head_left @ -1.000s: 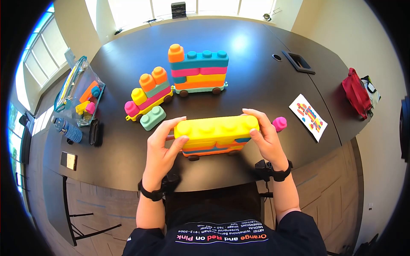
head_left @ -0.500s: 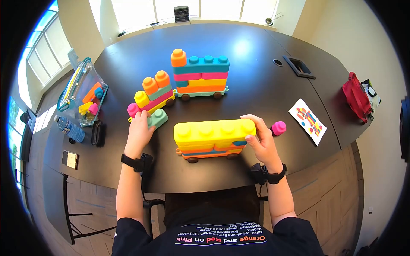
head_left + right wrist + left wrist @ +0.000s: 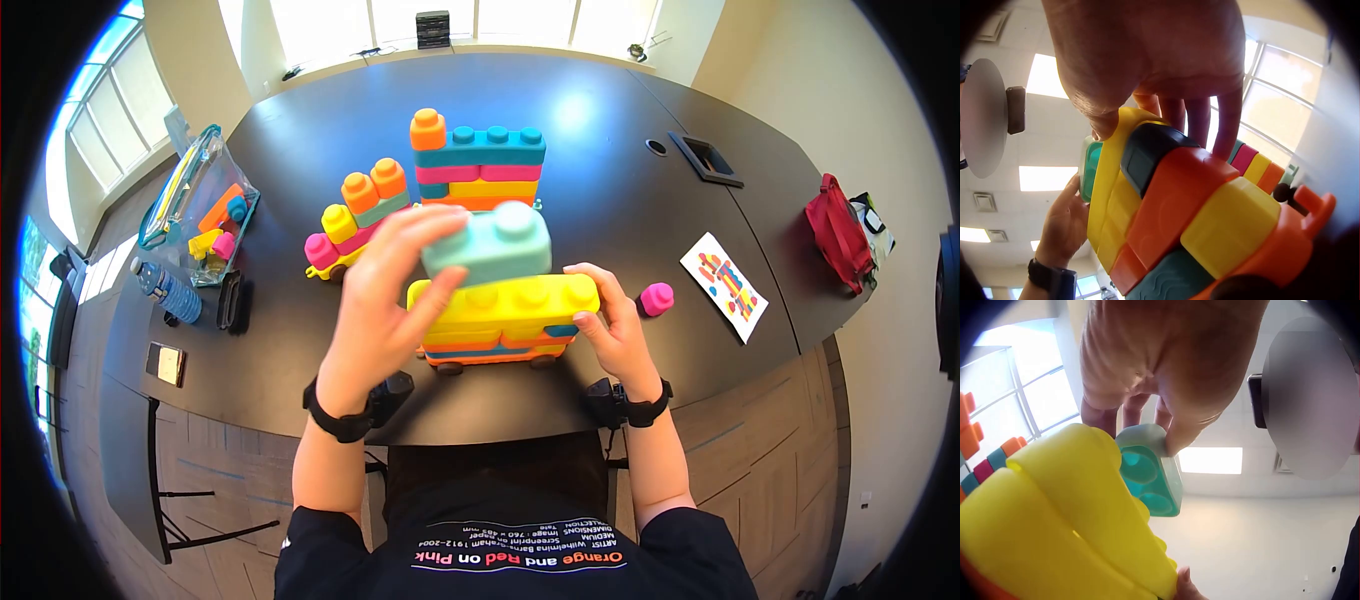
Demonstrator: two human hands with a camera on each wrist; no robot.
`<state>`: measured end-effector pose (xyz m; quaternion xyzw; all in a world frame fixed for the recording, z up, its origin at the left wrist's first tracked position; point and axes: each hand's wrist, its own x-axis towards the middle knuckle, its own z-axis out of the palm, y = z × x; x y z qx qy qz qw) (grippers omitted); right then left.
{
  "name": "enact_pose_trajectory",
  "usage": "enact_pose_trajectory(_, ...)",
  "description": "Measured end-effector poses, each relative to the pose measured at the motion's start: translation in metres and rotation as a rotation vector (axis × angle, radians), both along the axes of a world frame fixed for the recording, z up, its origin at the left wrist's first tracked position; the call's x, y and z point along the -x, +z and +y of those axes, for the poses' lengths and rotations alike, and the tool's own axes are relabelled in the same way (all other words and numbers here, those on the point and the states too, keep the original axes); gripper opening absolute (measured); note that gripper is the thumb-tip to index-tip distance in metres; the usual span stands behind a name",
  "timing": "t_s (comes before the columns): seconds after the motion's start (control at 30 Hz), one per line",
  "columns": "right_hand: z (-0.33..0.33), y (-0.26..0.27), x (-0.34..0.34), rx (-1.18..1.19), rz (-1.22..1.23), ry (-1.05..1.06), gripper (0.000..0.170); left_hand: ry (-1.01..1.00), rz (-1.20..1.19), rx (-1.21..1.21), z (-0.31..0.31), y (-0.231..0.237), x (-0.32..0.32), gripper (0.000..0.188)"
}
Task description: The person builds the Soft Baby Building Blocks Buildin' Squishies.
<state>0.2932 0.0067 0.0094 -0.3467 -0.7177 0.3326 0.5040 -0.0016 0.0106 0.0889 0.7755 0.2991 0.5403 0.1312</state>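
My left hand [image 3: 375,295] pinches a mint green building block [image 3: 505,250] between thumb and fingers, tilted over the yellow top block [image 3: 545,303] of a wheeled block wagon. In the left wrist view, the hollow underside of the mint block [image 3: 1172,478] faces down beside the yellow studs. At the wagon's right end, my right hand [image 3: 622,335] grips the yellow block, thumb on the near side and fingers behind. Orange, blue and yellow blocks make up the wagon's side [image 3: 1185,194] in the right wrist view.
Behind stand a tall block wagon [image 3: 480,158] and a stepped one [image 3: 355,240]. A pink block [image 3: 656,298] and a picture sheet [image 3: 725,285] lie to the right. A clear bag of blocks [image 3: 200,215], a water bottle [image 3: 165,290] and a phone [image 3: 166,364] are at left.
My left hand let go of the yellow-topped wagon, reached left to the mint green block, and has lifted it rightward over the wagon. My right hand has stayed on the wagon's right end.
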Motion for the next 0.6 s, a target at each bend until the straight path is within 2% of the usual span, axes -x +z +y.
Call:
enact_pose_trajectory(0.07,0.0,-0.001,0.001,0.006,0.02,0.013,0.05,-0.044,0.102,0.034,-0.009,0.003,-0.006,0.039)
enact_pose_trajectory(0.6,0.0,0.002,0.003,-0.045,-0.003,0.004,0.048,-0.021,0.163,0.078,-0.014,-0.023,-0.009,0.045)
